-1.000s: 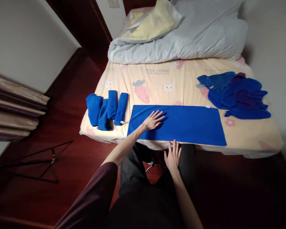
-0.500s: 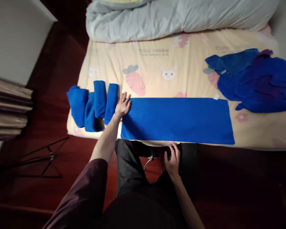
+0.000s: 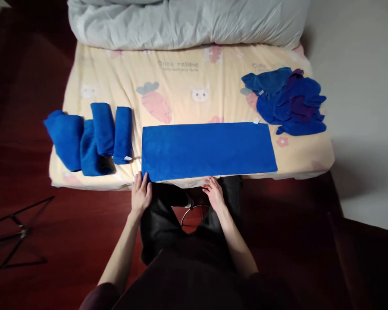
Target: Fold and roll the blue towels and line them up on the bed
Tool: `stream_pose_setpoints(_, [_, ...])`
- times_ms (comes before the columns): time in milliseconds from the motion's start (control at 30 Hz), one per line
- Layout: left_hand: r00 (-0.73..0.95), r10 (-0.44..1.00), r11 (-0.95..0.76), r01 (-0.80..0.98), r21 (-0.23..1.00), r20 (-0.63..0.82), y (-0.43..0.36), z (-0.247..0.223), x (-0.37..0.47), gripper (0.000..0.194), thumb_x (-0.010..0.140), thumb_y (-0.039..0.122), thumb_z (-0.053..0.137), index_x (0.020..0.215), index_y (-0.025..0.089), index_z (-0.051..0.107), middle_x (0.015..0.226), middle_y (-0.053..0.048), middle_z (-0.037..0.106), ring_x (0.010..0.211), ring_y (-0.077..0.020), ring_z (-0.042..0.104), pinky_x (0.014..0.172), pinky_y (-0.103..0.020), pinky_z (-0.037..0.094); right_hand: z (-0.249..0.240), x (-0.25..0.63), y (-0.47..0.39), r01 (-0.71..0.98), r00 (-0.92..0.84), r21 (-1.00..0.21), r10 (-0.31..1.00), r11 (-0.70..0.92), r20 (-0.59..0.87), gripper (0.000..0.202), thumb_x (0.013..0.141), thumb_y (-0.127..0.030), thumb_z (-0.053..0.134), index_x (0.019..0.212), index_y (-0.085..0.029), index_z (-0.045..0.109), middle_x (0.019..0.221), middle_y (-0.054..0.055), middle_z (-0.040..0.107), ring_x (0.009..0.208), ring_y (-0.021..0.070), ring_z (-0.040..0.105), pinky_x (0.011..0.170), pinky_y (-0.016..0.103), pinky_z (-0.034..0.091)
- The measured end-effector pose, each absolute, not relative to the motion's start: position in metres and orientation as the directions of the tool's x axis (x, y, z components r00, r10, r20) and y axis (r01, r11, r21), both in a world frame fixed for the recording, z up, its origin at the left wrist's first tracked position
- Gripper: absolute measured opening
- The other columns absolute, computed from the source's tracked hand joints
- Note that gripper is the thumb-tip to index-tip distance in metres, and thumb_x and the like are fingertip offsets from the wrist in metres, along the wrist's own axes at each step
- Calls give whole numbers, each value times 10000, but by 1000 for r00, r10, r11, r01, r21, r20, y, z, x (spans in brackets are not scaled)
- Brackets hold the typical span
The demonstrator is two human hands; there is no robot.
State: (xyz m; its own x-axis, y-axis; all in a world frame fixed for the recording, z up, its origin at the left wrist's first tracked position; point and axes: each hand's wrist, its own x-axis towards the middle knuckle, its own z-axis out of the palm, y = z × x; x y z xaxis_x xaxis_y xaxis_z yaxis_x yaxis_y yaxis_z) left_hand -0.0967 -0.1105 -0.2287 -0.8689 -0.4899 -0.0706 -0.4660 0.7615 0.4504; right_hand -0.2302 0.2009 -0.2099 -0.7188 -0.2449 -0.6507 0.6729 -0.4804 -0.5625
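Note:
A blue towel (image 3: 210, 150) lies flat as a long rectangle near the bed's front edge, a small white tag at its far right side. My left hand (image 3: 141, 193) rests at its near left corner, fingers stretched forward and touching or almost touching the cloth. Just below the near long edge, my right hand (image 3: 214, 192) hovers with loosely bent, parted fingers and nothing in it. Left of the flat towel stand several folded blue towels, among them a narrow tagged one (image 3: 123, 134) and a wider one (image 3: 66, 140).
A crumpled heap of blue and purple cloths (image 3: 289, 101) lies at the bed's right. A grey quilt (image 3: 187, 23) is bunched across the back of the patterned bed sheet (image 3: 106, 82). Black tripod legs (image 3: 21, 232) stand on the floor at left; a wall (image 3: 362, 112) rises at right.
My left hand has moved from the towel's far left corner down to its near left corner. My right hand stays near the front edge. The view has turned to the right.

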Motion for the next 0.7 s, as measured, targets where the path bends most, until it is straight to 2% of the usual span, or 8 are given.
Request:
stream_pose_setpoints(100, [-787,-616,692,-561,454,-34,-101,-224,-86,663,1082,425,367,1688,164,435,1815,-186,291,1716,-353,223,1386,-597,262,-209,-237,196,687,-676,-466,-255,-557,-691,174,952,-294,797,1096,-224,728,1066,34,847,777,132,775,704,224,611])
stream_pose_setpoints(167, [-741,-670,673,-582,456,43,-94,-216,-92,639,1060,428,425,1641,169,494,1767,-193,382,1677,-365,327,1370,-592,314,-210,-243,192,689,-635,-402,-235,-602,-736,52,1004,-255,730,1038,-215,731,1080,43,849,793,130,777,725,226,618])
stream_pose_setpoints(233, [-769,-636,690,-526,498,69,-89,-205,-110,567,1040,430,461,1548,218,598,1633,-160,556,1556,-354,512,1312,-568,431,-212,-250,188,688,-595,-345,-224,-638,-772,110,1055,-250,662,1013,-203,752,1145,59,845,869,129,790,784,232,637])
stream_pose_setpoints(300, [-877,-481,725,-395,564,5,-86,-193,-142,469,1033,436,446,1376,270,720,1383,-101,730,1308,-325,702,1179,-520,568,-214,-254,186,682,-578,-307,-231,-664,-783,186,1091,-261,611,1039,-199,778,1237,63,831,979,130,798,866,244,652])
stream_pose_setpoints(367, [-965,-248,747,-244,618,-81,-83,-179,-191,443,1030,440,417,1198,272,791,1171,-68,803,1065,-291,776,1039,-457,635,-216,-255,184,676,-573,-287,-240,-678,-784,206,1100,-268,598,1072,-206,792,1306,56,813,1072,134,793,946,264,656])
stream_pose_setpoints(400, [-984,-148,760,-180,624,-104,-80,-172,-220,442,1024,433,424,1165,256,804,1160,-73,814,1019,-279,781,1011,-432,639,-217,-255,184,673,-573,-285,-238,-683,-784,203,1097,-267,600,1077,-211,795,1330,53,805,1108,135,789,983,275,653])
stream_pose_setpoints(533, [-975,97,833,-30,553,-200,-63,-147,-347,412,995,323,500,1224,197,818,1242,-94,823,1131,-264,782,1064,-354,592,-222,-250,182,651,-589,-310,-203,-693,-782,181,1079,-277,613,1081,-233,788,1413,46,769,1224,140,763,1111,314,617])
stream_pose_setpoints(700, [-918,186,946,72,315,-349,-31,-142,-468,379,906,137,578,1192,155,827,1195,-106,830,1143,-241,763,1058,-304,562,-229,-245,184,680,-596,-355,-202,-641,-777,168,1062,-313,611,1085,-274,773,1423,35,760,1303,148,737,1173,369,586])
